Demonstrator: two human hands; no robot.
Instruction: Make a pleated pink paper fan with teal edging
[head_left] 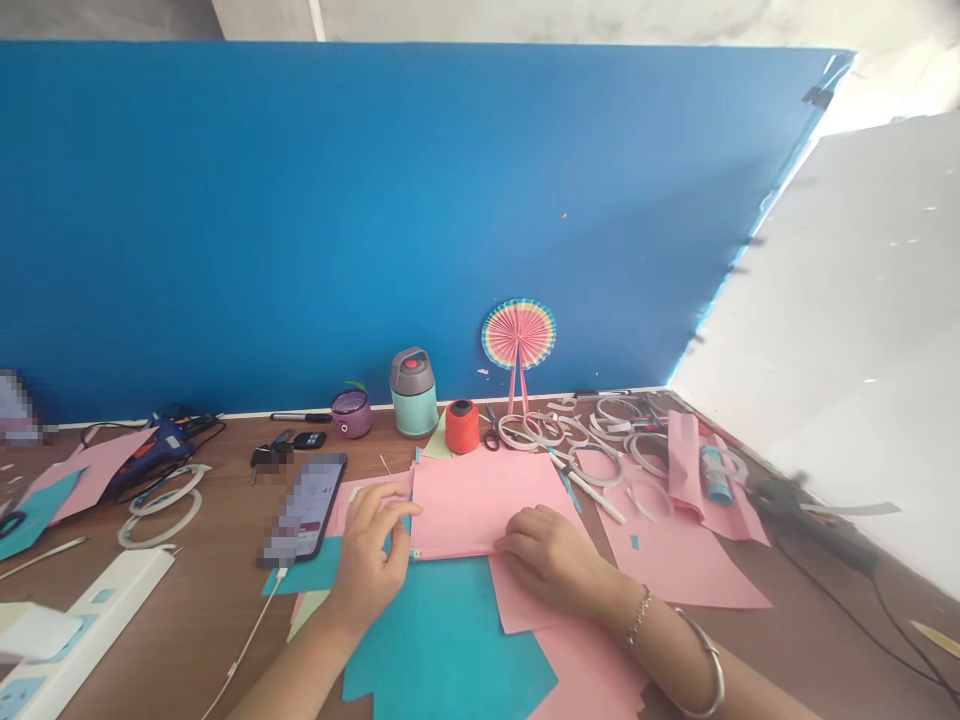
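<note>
Both my hands at the pink sheet, in front of the turquoise jar

The turquoise jar point(415, 410) with its grey lid stands against the blue partition point(300, 220), and I place everything by it. The pink sheet point(484, 500) I am working at lies flat in front of the jar and a little to its right, with teal showing along its left edge.

My left hand point(373, 545), in front of the jar and slightly left, is at that edge, its fingers bent and its thumb spread apart from them. My right hand point(551, 555), in front of the jar and farther right, rests palm down over the near right part of the sheet, fingers close together and curled; I cannot tell whether they pinch the paper. A chain bracelet point(639, 612) and a bangle point(718, 670) circle my right wrist and forearm.

Nearer to me than the jar, teal paper point(457, 630) spreads out from beneath the sheet. Just right of the jar stands a red spool point(462, 427); beyond it on that side, a round pleated fan point(519, 340) stands upright. Left of the jar is a purple cup point(351, 414), and to the left and nearer me lies a phone point(309, 510) with a white cable point(244, 645) plugged in.
</note>
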